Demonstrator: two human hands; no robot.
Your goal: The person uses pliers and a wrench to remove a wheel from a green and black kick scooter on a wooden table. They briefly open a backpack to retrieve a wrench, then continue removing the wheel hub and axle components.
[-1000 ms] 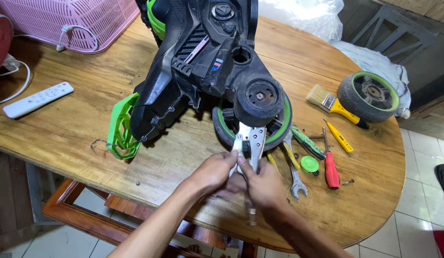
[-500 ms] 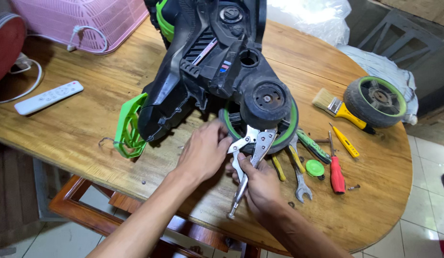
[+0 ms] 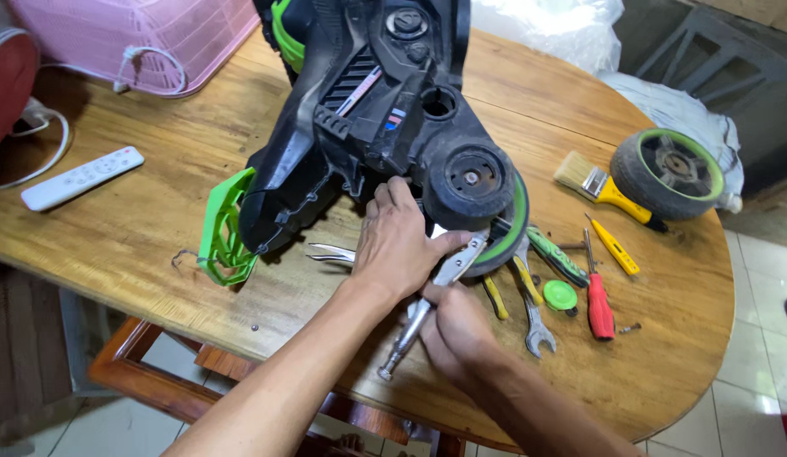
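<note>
Head view: mid-frame, the left hand [image 3: 402, 245] lies spread, fingers loose, on the black toy vehicle [image 3: 359, 110] beside its mounted wheel [image 3: 471, 182], gripping nothing. Just below, the right hand [image 3: 452, 330] is clenched around the handles of the locking pliers [image 3: 431, 296], whose nose points at that wheel. One wheel [image 3: 668, 173] already lies detached at the right of the tabletop [image 3: 139, 228]; this one remains mounted. Spare tools, including a red screwdriver [image 3: 598, 309], sit lower right.

The toy vehicle [image 3: 368, 110] lies on the table [image 3: 114, 228], hand tools [image 3: 563, 279] to its right, remote [image 3: 82, 177] to its left.
</note>
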